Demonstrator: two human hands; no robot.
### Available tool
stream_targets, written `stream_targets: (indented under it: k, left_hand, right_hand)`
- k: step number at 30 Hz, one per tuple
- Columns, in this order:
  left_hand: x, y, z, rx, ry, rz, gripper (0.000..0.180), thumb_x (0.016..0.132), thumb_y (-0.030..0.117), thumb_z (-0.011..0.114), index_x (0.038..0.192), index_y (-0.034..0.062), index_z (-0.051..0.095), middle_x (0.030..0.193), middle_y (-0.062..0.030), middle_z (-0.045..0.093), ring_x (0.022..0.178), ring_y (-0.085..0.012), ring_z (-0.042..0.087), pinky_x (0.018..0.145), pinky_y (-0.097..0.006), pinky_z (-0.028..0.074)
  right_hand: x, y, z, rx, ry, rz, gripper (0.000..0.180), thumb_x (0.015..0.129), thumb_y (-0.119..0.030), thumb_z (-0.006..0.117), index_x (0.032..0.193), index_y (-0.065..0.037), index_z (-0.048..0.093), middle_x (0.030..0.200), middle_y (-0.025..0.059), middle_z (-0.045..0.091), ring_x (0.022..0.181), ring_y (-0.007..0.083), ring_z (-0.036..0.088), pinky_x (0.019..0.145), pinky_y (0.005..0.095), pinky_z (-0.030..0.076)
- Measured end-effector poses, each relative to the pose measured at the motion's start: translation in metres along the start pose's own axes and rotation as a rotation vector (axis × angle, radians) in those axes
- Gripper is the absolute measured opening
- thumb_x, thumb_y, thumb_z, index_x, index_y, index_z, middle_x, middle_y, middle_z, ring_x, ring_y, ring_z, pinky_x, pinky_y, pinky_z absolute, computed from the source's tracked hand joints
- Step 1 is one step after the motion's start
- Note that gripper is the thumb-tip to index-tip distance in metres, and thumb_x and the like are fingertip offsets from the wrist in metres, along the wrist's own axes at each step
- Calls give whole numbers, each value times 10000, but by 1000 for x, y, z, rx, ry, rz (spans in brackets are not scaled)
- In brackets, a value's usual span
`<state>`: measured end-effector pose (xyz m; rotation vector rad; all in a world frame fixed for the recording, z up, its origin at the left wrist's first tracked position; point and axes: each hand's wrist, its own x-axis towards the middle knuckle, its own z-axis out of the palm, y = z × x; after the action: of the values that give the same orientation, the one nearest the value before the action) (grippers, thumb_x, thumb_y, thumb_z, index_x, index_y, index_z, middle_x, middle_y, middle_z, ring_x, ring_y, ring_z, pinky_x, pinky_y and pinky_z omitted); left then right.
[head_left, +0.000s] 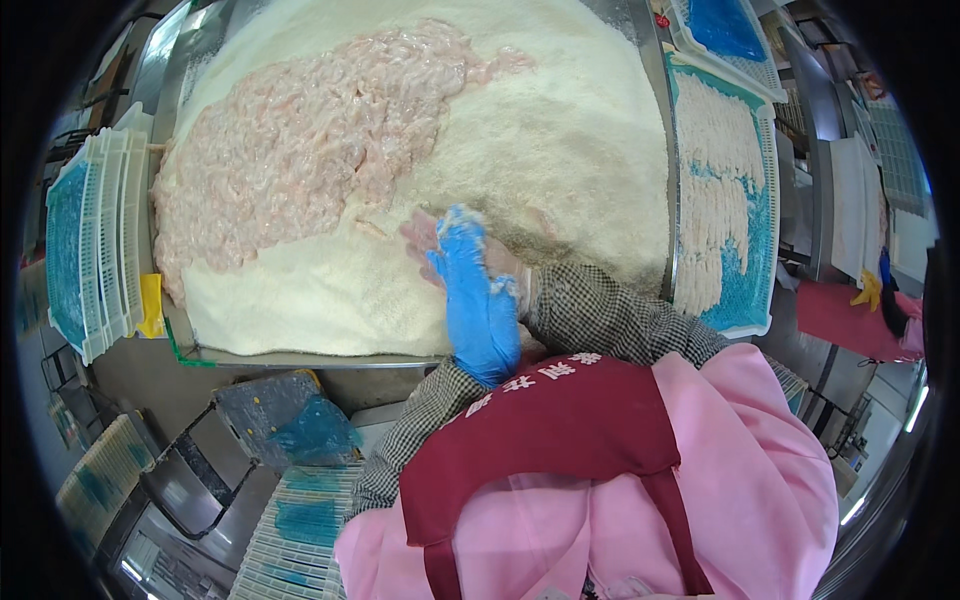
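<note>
My left hand (468,285), in a blue glove dusted with crumbs at the fingers, lies stretched across my right hand (422,240). The right hand comes in from the right and looks covered by a thin clear glove; its fingers are spread, and its middle is hidden under the blue glove. Both hands are over a bed of pale cream crumbs (560,120) in a large metal-sided tray. Beyond them to the left spreads a heap of wet, pale pink raw meat strips (310,130). A loose strip (540,220) lies half covered in crumbs right of my hands.
Right of the tray, a white-rimmed crate (766,250) with blue-green lining holds rows of coated strips (712,200). Above it is another crate with a blue liner (722,28). White slatted crates (115,240) stack at the left, beside a yellow piece (151,305). More crates (300,520) stand below.
</note>
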<state>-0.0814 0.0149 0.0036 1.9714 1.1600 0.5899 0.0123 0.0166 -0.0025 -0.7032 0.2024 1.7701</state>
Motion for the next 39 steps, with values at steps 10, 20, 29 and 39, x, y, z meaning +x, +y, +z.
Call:
stream_targets:
  k: [10,20,29,39]
  left_hand:
    - [6,-44,-59,-133,97,-363,496,1040,180,572,1486,-28,515,1493,-227,557,1339,-354,572,1142,-472,441]
    - [-4,-15,-24,-55,177,-133,600,1113,280,391,1599,-59,298,1672,-253,297,1550,-389,286,1280,-459,200]
    - [0,-10,13,-180,61,-211,586,1156,343,298,1662,57,227,1692,-117,306,1556,-236,278,1283,-414,195]
    - [-23,-10,-2,512,-12,188,584,1143,370,277,1644,73,321,1714,-135,309,1609,-363,185,1268,-619,28]
  right_hand:
    - [-17,-28,-31,-386,211,143,470,1106,-421,498,1394,-61,589,1362,113,642,1258,229,584,1116,408,458]
    - [-31,13,27,-208,-63,206,548,1085,-504,516,1379,-48,592,1284,91,664,1049,126,623,987,341,513]
    - [-65,-4,10,-159,-134,-8,534,1082,-520,482,1341,-70,604,1188,60,664,1033,131,636,884,351,530]
    - [-242,-164,-68,-561,226,-417,533,1095,-508,467,1373,-66,574,1208,79,668,1028,179,668,797,304,568]
